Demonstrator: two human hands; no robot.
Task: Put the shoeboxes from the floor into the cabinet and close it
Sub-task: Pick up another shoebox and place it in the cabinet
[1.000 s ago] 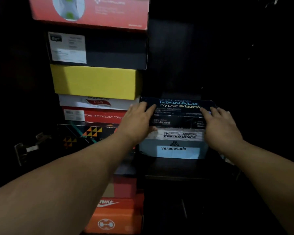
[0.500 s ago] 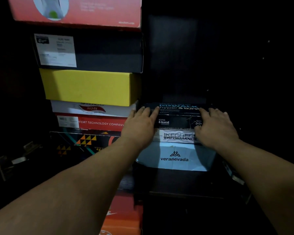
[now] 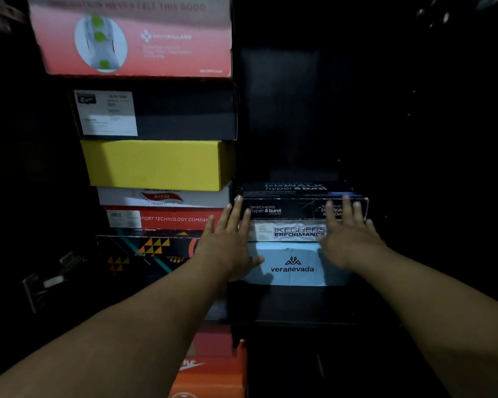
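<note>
Open dark space rises above the black Skechers shoebox [image 3: 301, 203], topmost of the short right-hand stack on the dark cabinet shelf [image 3: 305, 307]. The left side is walled by a tall column of boxes, from the pink-red cardboard box [image 3: 133, 38] past the yellow cardboard box [image 3: 156, 165] downward. Right of the short stack lies unlit space of uncertain depth.

Left hand [image 3: 230, 242] and right hand [image 3: 350, 239] lie flat-fingered against the black Skechers box [image 3: 288, 209]. It tops the light-blue veranevada box [image 3: 292, 265], right of a tall shoebox stack [image 3: 156, 165].
</note>
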